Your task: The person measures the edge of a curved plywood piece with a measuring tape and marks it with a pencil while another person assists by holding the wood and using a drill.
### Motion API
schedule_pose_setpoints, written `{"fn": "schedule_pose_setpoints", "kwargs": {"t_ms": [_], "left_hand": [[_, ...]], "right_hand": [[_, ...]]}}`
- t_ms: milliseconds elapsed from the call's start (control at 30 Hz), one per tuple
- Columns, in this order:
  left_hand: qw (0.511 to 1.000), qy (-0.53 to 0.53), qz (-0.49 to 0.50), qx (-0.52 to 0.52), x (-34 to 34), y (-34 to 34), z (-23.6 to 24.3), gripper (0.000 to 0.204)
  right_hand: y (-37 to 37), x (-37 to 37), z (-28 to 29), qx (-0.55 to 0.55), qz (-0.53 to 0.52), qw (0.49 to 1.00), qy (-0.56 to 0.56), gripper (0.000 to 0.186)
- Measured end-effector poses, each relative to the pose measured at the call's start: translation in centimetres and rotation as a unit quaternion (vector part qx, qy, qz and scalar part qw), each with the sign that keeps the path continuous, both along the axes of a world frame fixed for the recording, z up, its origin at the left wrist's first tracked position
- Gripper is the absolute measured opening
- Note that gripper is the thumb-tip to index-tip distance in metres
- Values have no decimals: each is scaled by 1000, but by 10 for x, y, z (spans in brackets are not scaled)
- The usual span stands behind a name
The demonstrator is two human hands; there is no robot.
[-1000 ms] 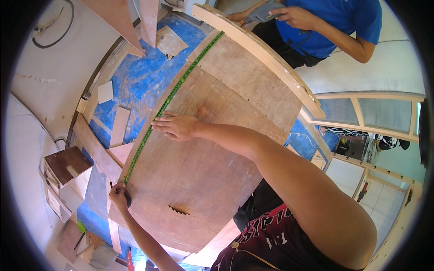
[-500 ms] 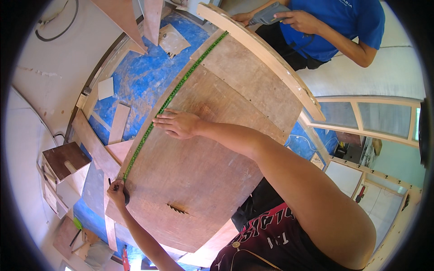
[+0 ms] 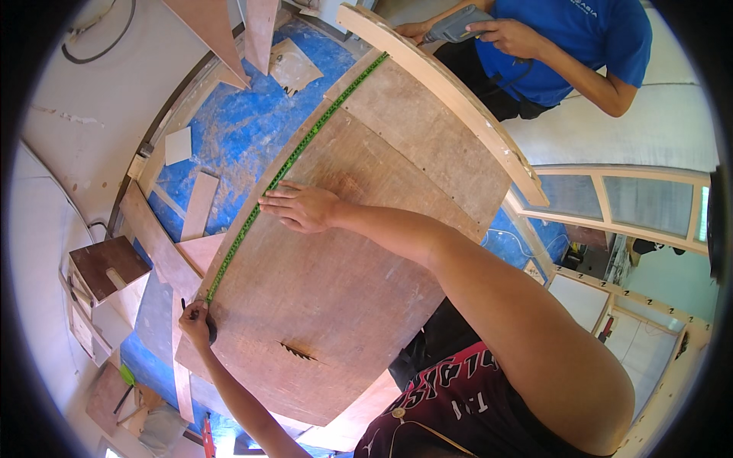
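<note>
A green tape measure lies stretched along the left edge of a large brown plywood tabletop, reaching up to a pale timber rail at the far end. My left hand is closed at the near end of the tape, by its dark case, with a thin dark pen-like stick jutting up from the fingers. My right hand rests flat on the wood, fingers straight and their tips touching the tape about midway along. Near the tabletop's front, a toothed saw blade pokes up through a slot.
The pale timber rail crosses the far end. Beyond it a person in a blue shirt holds a grey power tool. Plywood offcuts lie on blue floor sheeting at left. A brown-topped box stands farther left; wooden frames are at right.
</note>
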State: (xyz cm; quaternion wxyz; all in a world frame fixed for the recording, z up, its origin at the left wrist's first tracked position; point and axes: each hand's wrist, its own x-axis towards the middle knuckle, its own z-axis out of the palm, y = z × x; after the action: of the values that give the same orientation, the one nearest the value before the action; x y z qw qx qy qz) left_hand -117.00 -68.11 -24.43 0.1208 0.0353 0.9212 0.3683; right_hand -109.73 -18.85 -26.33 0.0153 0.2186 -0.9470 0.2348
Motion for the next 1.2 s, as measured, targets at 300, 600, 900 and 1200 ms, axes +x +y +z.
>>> {"fn": "schedule_pose_setpoints", "kwargs": {"t_ms": [300,600,900,1200], "left_hand": [[1000,2,4,-4,1,5,3,17],[1000,-6,5,-2,0,-2,-3,19],[1000,-6,11,-9,-1,-4,-2,18],[1000,-11,13,-4,-1,-4,-2,17]], "right_hand": [[0,0,-1,5,-1,1000,3,56],[0,0,-1,4,-3,1000,13,55],[-2,-2,-1,-1,-1,1000,17,55],[-2,0,-1,6,-4,1000,13,54]]}}
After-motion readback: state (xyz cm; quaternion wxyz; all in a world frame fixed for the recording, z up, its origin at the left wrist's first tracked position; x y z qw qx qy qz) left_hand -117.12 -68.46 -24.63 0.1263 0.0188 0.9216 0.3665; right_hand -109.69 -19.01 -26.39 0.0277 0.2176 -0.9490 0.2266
